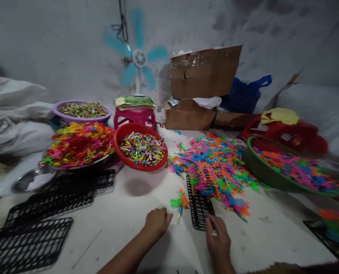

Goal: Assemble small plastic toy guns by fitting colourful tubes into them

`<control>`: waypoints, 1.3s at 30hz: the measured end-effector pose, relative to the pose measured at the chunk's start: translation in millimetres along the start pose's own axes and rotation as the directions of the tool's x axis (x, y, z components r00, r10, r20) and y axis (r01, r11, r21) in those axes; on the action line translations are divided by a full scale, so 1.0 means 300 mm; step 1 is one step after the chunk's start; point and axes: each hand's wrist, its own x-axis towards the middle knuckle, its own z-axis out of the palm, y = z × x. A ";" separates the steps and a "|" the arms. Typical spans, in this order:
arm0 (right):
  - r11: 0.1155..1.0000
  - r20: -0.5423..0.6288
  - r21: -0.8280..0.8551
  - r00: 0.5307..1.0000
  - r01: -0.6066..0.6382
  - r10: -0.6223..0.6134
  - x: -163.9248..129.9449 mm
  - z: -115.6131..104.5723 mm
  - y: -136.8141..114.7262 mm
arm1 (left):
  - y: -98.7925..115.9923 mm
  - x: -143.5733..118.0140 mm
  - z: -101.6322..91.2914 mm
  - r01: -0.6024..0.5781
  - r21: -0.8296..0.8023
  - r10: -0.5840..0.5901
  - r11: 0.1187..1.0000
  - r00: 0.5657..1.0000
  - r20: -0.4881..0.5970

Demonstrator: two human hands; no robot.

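Two hands were low in the middle of the frame, resting on a white floor (123,213). The left hand (157,222) was curled loosely, with its fingers bent and its thumb pointing at a small toy (179,201). It held nothing. The toy lay just beside that thumb, right where a hand could grab it fast. It had a green and orange top and a thin stick below.

The right hand (218,238) lay flat with its fingers together, pressing on the near end of a small black grid (199,205). That press likely kept the grid from sliding. The grid lay between the two hands, so both could get to it. Its far end was tucked under a big pile (215,167) of bright plastic bits, which spilled across the middle right of the frame.

Bowls sat in a ring farther back, all within reach. A red bowl (140,149) held little coloured sticks. A metal pan (78,146) at the left held bright loops. A purple bowl (82,110) was behind it. A green tub (286,171) at the right held more plastic bits.

More black grids (43,220) lay stacked at the lower left, probably waiting their turn. Boxes (203,87) and a spinning fan (139,59) stood by the wall at the top.
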 end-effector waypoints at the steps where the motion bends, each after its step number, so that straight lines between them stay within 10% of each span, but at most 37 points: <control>1: 0.997 0.112 0.041 0.991 0.063 -0.068 -0.009 0.036 -0.049 | -0.038 -0.015 -0.014 0.022 -0.012 -0.022 1.000 1.000 -0.021; 6: 0.953 0.492 0.081 0.819 0.293 -0.294 -0.001 0.253 -0.171 | -0.284 -0.110 -0.117 0.146 -0.079 -0.157 0.986 0.973 -0.167; 11: 0.973 0.368 0.083 0.900 0.217 -0.232 0.201 0.373 -0.196 | -0.484 -0.216 -0.157 0.206 -0.251 -0.277 0.946 0.914 -0.295; 16: 0.985 0.287 0.171 0.957 -0.007 -0.043 0.531 0.533 -0.379 | -0.460 -0.180 -0.100 0.080 -0.385 -0.213 0.919 0.924 -0.317; 23: 0.979 0.533 -0.033 0.825 -0.200 0.187 0.681 0.744 -0.556 | -0.415 -0.066 -0.009 -0.056 -0.409 -0.127 0.911 0.904 -0.409; 34: 0.895 0.205 0.305 0.940 -0.325 0.272 0.729 0.748 -0.500 | -0.432 -0.049 0.020 -0.058 -0.374 -0.115 0.926 0.899 -0.424; 39: 0.591 0.105 0.637 0.816 -0.494 0.569 0.646 0.579 -0.424 | -0.423 -0.076 0.047 -0.075 -0.381 -0.108 0.922 0.892 -0.438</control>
